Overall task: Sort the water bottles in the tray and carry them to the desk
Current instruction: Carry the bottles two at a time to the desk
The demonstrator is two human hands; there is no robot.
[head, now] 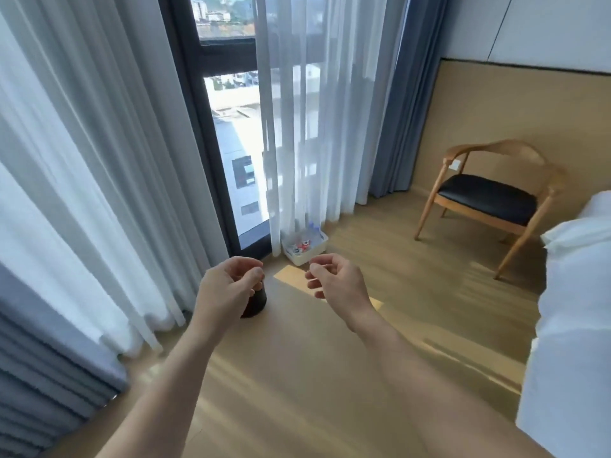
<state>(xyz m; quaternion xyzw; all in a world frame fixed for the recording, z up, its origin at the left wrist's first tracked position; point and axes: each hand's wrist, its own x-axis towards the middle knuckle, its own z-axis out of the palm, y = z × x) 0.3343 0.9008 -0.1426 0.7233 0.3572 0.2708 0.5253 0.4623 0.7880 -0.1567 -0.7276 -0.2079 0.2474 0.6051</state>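
A white tray [316, 250] sits on the wooden floor by the window, partly under the sheer curtain. Clear water bottles [305, 240] with blue and red caps lie inside it. Both my arms reach forward above the floor, well short of the tray. My left hand [228, 285] has loosely curled fingers and holds nothing. My right hand [335, 280] is also empty, its fingers apart and bent. No desk is in view.
A dark round object [257, 300] stands on the floor behind my left hand. A wooden chair [489, 196] with a black seat stands at the right wall. White bedding [575, 309] fills the right edge. Curtains [99, 193] hang along the left.
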